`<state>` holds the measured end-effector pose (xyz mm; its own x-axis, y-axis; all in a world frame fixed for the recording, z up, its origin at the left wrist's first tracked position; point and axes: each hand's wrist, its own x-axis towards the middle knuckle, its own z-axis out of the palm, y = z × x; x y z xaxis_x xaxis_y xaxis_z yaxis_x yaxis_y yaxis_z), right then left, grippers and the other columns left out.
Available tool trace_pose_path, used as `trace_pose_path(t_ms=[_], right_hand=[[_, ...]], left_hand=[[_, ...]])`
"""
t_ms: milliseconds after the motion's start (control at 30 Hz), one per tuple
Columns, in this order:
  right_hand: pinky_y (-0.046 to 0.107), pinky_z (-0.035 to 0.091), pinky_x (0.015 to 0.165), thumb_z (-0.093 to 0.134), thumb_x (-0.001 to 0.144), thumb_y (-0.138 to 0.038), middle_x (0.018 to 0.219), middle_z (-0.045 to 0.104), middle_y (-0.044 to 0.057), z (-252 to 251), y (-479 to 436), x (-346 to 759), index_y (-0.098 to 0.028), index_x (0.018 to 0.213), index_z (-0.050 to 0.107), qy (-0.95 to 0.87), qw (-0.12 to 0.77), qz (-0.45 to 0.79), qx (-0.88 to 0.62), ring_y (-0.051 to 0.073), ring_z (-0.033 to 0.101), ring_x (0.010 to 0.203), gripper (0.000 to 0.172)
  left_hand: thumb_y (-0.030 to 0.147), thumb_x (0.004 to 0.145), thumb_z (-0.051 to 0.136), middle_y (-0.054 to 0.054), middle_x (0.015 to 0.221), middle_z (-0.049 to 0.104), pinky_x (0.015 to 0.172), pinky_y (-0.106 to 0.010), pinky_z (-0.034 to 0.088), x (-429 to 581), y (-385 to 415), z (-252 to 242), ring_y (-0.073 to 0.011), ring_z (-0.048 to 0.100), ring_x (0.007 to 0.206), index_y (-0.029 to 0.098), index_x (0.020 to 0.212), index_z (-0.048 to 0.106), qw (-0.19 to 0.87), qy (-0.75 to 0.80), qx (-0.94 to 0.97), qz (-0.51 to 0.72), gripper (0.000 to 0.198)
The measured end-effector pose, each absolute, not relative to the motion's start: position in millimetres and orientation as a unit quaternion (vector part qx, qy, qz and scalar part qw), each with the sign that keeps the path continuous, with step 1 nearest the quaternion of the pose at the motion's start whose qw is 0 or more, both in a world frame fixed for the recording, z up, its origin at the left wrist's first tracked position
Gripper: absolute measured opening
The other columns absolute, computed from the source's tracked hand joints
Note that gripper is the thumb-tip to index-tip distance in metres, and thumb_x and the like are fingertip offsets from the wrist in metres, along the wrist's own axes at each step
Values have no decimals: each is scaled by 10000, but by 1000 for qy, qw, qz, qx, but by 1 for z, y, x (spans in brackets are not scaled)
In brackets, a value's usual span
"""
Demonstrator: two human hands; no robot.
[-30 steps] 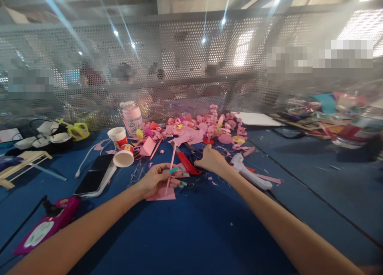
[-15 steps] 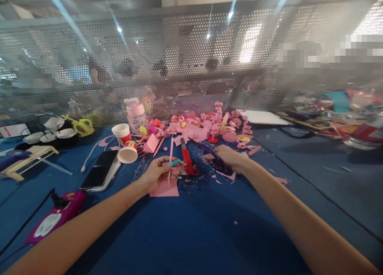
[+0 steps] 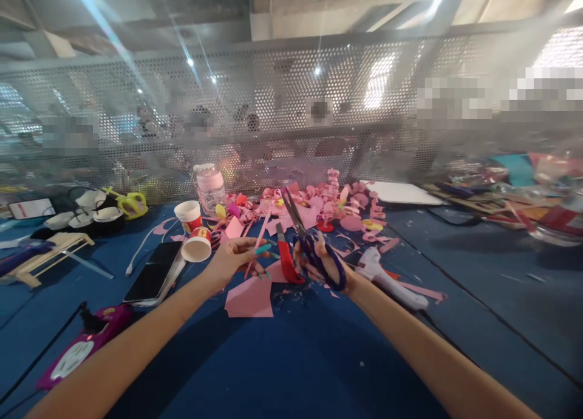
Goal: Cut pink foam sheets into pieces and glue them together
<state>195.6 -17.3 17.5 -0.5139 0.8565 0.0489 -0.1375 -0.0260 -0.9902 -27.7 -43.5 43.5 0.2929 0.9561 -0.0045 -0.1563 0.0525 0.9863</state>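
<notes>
My left hand (image 3: 237, 259) pinches a narrow pink paper strip (image 3: 263, 231), which stands up at a slant between thumb and fingers. In my right hand (image 3: 319, 258) is a pair of scissors (image 3: 297, 215) with dark blue handles, its blades raised and pointing away from me, slightly parted. Between the hands a red-handled cutter knife (image 3: 286, 255) lies on the blue table. A pink paper sheet (image 3: 249, 299) lies flat below my left hand. Just right of my right wrist rests a white glue gun (image 3: 394, 282), partly covered by the forearm.
Pink paper curls and cutouts (image 3: 319, 206) are heaped at the back against a perforated metal screen (image 3: 282, 79). To the left stand paper cups (image 3: 197, 246), a phone (image 3: 155, 270), a clear bottle (image 3: 211, 188) and a purple power strip (image 3: 84, 346). A white board (image 3: 401, 193) lies at back right.
My right hand has lifted the scissors from the table and turned them upright, moving left toward the strip. The glue gun now shows beside my right wrist. The strip tilts more.
</notes>
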Motion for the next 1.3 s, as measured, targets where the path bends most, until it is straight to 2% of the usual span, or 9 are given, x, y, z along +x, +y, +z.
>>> trace_pose_path(t_ms=[133,200,267,367,533,700,1000,1300], right_hand=[[227,387,447,465,663,-702,631,502,-20,24,-25,194,-187,781,471,-616,415,603,-290,91,460,491,528],[258,418,527,522,675,-645,648,513,-18,34,-32,191,-182,782,467,-646,421,563,-296,111,486,546,478],[256,404,542,581,683,-562,601,482,-39,43,-39,188,-181,734,457,-656,427,524,-336,107,469,541,404],[230,344,480,657,644,-480,519,416,-69,49,-43,184,-186,632,419,-653,425,473,-411,81,400,467,378],[235,339,479,489,777,-504,567,437,-56,44,-41,184,-186,688,459,-677,431,437,-406,88,398,474,332],[245,380,547,446,816,-476,661,481,-34,41,-42,185,-181,762,497,-710,413,416,-390,103,434,556,305],[247,368,545,448,820,-486,596,416,-42,46,-47,183,-190,699,445,-723,404,404,-388,102,403,534,320],[254,360,556,518,775,-465,595,421,-46,46,-47,181,-193,697,453,-717,402,410,-394,100,389,536,291]], left_hand=[[270,689,688,-103,832,701,489,-212,505,-33,-48,69,-147,654,532,146,1041,629,579,411,594,378,379],[250,716,657,-101,804,702,456,-197,485,-35,-51,80,-151,655,524,153,1025,643,548,430,613,374,324],[217,729,638,-92,784,702,443,-189,471,-38,-53,87,-140,647,502,162,1013,651,527,443,624,370,290],[212,731,633,-74,745,700,423,-180,455,-43,-55,93,-131,634,477,173,1007,655,511,447,643,355,280],[245,743,622,-78,765,699,428,-169,440,-52,-54,95,-113,621,475,183,1029,651,491,444,665,344,294],[264,749,614,-80,769,698,418,-176,433,-53,-54,94,-113,613,463,189,1048,644,488,448,677,320,309],[313,760,608,-78,766,698,407,-170,437,-46,-60,94,-107,605,444,209,1069,635,502,437,693,276,328],[268,763,607,-64,744,700,390,-150,413,-49,-59,95,-93,595,428,213,1070,632,514,422,694,276,313]])
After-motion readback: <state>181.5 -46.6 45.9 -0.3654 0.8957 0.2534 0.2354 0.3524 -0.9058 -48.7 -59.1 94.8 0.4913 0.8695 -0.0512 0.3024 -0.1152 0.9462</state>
